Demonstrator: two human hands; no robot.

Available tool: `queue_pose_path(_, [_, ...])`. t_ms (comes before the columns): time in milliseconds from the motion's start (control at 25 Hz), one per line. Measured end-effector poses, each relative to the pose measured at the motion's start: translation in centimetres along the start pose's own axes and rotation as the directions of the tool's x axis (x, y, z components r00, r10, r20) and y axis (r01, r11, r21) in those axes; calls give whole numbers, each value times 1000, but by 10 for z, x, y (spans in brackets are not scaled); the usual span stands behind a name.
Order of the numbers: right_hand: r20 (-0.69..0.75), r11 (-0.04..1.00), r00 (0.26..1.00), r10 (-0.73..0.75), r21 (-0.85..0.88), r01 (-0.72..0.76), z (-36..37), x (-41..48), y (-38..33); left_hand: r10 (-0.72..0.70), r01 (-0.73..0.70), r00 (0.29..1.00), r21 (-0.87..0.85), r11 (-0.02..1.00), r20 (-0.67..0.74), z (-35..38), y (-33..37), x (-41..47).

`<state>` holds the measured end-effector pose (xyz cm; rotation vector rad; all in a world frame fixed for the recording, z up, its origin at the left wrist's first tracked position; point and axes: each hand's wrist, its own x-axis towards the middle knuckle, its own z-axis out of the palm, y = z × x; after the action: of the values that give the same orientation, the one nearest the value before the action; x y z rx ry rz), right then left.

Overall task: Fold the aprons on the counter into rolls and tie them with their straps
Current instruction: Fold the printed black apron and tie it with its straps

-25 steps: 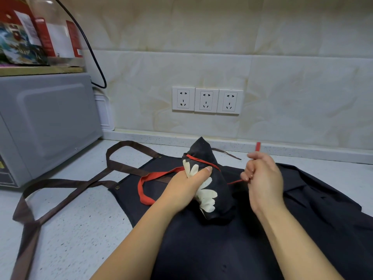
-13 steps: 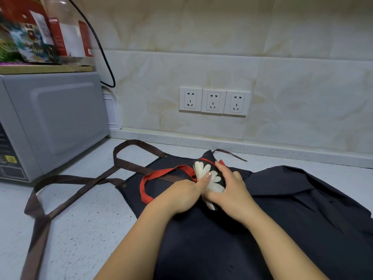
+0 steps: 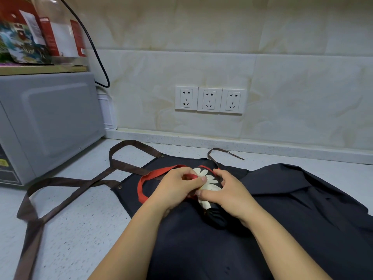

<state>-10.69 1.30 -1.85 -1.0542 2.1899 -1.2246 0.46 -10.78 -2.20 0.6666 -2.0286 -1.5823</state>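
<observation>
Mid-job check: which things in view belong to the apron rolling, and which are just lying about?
Job: rolled daisy-print apron, gripped by the right hand; its red strap, pinched by the left hand; flat dark apron underneath with brown straps.
Lying about: microwave, wall sockets, black cable, boxes above the microwave.

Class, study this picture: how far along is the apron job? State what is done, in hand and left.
Done: the daisy-print apron is rolled up. In hand: the left hand pinches its red strap while the right hand grips the roll; no finished knot shows. Left: tying it off, then rolling the dark apron with brown straps lying flat underneath.
</observation>
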Motion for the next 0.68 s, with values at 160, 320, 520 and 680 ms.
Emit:
queue_pose_path(160, [-24,998,998,-56,34,56,-4,-9,-3,3,-14,997,-139,990,-77,7,1,-1])
queue_pose_path(320, [-133,944,984,-122,291,157,1,-11,-9,39,-50,993,-92,995,-114,9,2,-2])
queue_pose_path(520, [-145,933,978,-152,306,190,-1,-8,-6,48,-56,988,-57,997,-144,7,1,-2])
queue_pose_path(680, [-193,919,966,-171,323,227,-3,-7,-7,80,-91,984,-59,994,-162,9,2,-3])
